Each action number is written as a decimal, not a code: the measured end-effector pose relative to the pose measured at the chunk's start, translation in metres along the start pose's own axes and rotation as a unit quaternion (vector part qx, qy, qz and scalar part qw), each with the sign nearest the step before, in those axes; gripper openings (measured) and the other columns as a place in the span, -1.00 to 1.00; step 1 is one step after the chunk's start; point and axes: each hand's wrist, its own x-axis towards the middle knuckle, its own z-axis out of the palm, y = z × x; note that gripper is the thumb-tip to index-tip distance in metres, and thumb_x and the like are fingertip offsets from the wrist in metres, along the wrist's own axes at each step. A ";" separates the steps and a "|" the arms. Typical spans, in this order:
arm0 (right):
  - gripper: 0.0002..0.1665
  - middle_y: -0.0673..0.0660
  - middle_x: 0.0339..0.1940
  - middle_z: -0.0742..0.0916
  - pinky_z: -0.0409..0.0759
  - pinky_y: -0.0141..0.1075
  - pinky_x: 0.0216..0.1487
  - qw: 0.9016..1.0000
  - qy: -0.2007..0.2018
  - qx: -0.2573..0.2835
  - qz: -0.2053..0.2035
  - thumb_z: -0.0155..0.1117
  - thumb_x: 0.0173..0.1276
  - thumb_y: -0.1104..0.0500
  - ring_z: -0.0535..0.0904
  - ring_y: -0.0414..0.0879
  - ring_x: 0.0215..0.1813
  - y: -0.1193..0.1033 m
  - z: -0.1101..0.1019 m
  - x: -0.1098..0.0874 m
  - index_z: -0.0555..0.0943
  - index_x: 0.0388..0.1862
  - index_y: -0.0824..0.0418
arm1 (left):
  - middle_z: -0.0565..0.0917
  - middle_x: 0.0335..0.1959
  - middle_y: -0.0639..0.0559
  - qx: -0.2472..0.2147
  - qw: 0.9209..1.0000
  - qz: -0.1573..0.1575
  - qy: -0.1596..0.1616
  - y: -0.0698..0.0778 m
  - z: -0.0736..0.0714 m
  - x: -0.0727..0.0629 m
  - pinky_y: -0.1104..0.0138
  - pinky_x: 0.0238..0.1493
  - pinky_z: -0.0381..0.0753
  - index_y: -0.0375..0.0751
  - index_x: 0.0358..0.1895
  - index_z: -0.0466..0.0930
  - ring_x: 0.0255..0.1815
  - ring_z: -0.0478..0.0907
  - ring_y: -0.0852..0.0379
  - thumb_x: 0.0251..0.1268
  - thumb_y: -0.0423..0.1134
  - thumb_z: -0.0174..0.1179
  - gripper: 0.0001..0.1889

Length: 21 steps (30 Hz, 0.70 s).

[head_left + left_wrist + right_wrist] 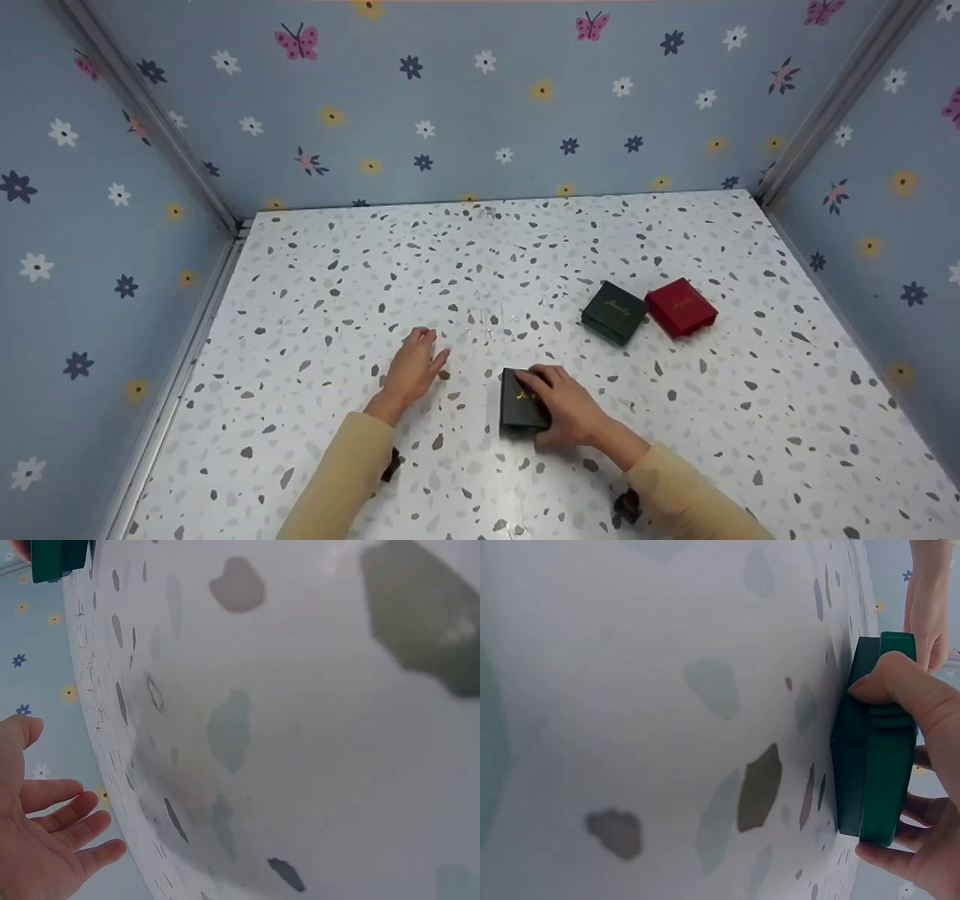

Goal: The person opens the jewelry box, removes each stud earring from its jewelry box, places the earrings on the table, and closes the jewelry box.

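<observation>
My right hand (568, 409) grips a dark green jewelry box (517, 412) with gold lettering on its lid. In the right wrist view the thumb lies on one side of the green box (889, 780) and the fingers on the opposite side, with the box low at the tabletop. To the left of it, my left hand (411, 367) hovers over the speckled table, fingers relaxed and nothing held. The left wrist view shows that hand (49, 832) with thumb and fingers spread apart.
Several small clear or silvery jewelry pieces (489, 315) lie mid-table beyond the hands. Farther right sit another dark green jewelry box (615, 311) and a red one (681, 306), side by side. Flower-patterned panels (480, 105) enclose the white speckled table (337, 262) at the back and sides.
</observation>
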 end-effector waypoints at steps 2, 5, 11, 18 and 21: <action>0.25 0.19 0.19 0.33 0.33 -0.09 0.05 1.000 0.003 0.005 0.003 0.48 -0.46 -0.04 0.24 0.02 0.15 0.001 -0.001 -0.002 0.16 0.34 0.10 | 0.36 0.05 -0.25 0.002 1.000 0.002 0.005 -0.001 -0.001 0.000 0.13 0.08 0.29 -0.47 0.10 0.35 0.06 0.36 -0.11 0.27 -0.13 0.02 -0.52; 0.26 0.19 0.19 0.34 0.36 -0.09 0.02 1.000 0.008 0.009 0.008 0.49 -0.48 -0.05 0.24 0.02 0.15 0.004 -0.003 -0.007 0.16 0.34 0.09 | 0.36 0.05 -0.24 0.007 1.000 0.004 0.009 -0.003 -0.003 0.000 0.14 0.08 0.30 -0.47 0.09 0.37 0.05 0.37 -0.10 0.26 -0.14 0.03 -0.53; 0.21 0.20 0.19 0.33 0.38 -0.09 -0.04 0.999 0.015 0.012 0.031 0.45 -0.44 0.02 0.24 0.02 0.14 0.014 -0.012 -0.021 0.17 0.34 0.08 | 0.34 0.09 -0.25 0.018 1.000 -0.010 0.001 -0.005 -0.005 -0.001 0.12 0.13 0.24 -0.44 0.16 0.30 0.11 0.32 -0.12 0.27 -0.12 0.01 -0.49; 0.19 0.22 0.20 0.33 0.38 -0.04 -0.04 0.998 0.027 0.012 0.062 0.52 -0.39 0.01 0.23 0.06 0.16 0.028 -0.023 -0.035 0.19 0.33 0.07 | 0.34 0.12 -0.27 0.035 0.999 -0.007 0.001 -0.009 -0.008 -0.002 0.07 0.14 0.20 -0.38 0.21 0.26 0.15 0.27 -0.15 0.27 -0.09 0.01 -0.46; 0.20 0.24 0.19 0.34 0.39 -0.04 -0.05 0.997 0.033 0.009 0.067 0.55 -0.39 -0.03 0.23 0.07 0.16 0.035 -0.028 -0.039 0.20 0.33 0.09 | 0.33 0.13 -0.28 0.046 0.999 0.001 -0.001 -0.011 -0.008 -0.002 0.03 0.14 0.18 -0.38 0.22 0.24 0.16 0.25 -0.17 0.26 -0.07 0.02 -0.44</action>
